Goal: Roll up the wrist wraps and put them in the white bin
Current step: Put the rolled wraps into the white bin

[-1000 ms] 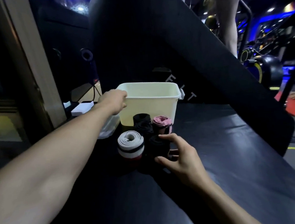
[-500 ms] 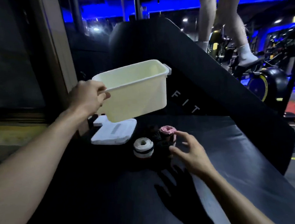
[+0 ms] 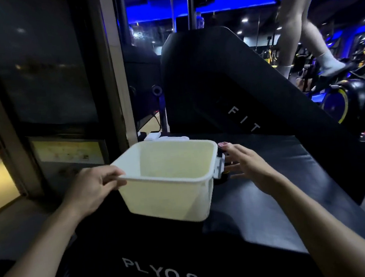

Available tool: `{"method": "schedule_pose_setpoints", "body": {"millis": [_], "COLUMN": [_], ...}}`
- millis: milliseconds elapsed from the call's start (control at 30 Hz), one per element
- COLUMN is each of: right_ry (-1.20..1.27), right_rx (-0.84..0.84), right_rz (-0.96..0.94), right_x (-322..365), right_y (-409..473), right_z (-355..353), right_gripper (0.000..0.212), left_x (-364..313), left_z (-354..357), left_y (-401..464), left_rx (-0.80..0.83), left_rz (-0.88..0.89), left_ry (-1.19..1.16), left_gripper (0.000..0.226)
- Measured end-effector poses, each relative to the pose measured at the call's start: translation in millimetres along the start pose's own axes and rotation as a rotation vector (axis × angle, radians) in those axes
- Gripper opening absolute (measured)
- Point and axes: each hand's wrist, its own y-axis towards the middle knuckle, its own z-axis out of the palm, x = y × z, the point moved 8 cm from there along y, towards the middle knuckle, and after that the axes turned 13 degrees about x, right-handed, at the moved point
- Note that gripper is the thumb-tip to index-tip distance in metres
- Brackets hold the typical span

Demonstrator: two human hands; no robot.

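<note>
Black soft padded worktop (image 3: 260, 208) sits under a white plastic bin (image 3: 169, 179). My left hand (image 3: 93, 188) pinches its near left rim. My right hand (image 3: 248, 168) is spread beside the bin's right handle, holding nothing. The bin could tip, held by one side only. It looks empty inside. Behind it peeks a pink rolled wrist wrap (image 3: 223, 144).

Single head-worn view, looking forward and down from just above the bin (image 3: 167, 179), close over it, wide-angle, black pad (image 3: 271, 208) beneath the bin, gym floor far right beyond the bin
</note>
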Motion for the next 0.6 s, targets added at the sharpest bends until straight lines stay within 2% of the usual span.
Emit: {"method": "schedule_pose_setpoints", "body": {"millis": [133, 267, 433, 533, 600], "right_ry": [-0.25, -0.363, -0.88, -1.146, -1.272], "right_rx": [0.047, 0.027, 0.011, 0.124, 0.18], "right_rz": [0.045, 0.064, 0.069, 0.11, 0.128], "right_x": [3, 2, 10, -2, -11], "right_y": [18, 55, 115, 145, 159], "right_z": [24, 17, 11, 19, 26], "right_gripper": [0.016, 0.017, 0.021, 0.032, 0.028], "left_x": [28, 47, 66, 70, 73], "left_z": [13, 9, 7, 14, 17], "left_y": [-5, -6, -2, 3, 7], "left_rx": [0.003, -0.072, -0.19, -0.248, -0.272], "left_rz": [-0.035, -0.073, -0.06, -0.041, -0.058], "left_ry": [-0.011, 0.02, -0.011, -0.037, -0.002], "left_gripper": [0.026, 0.027, 0.027, 0.029, 0.039]}}
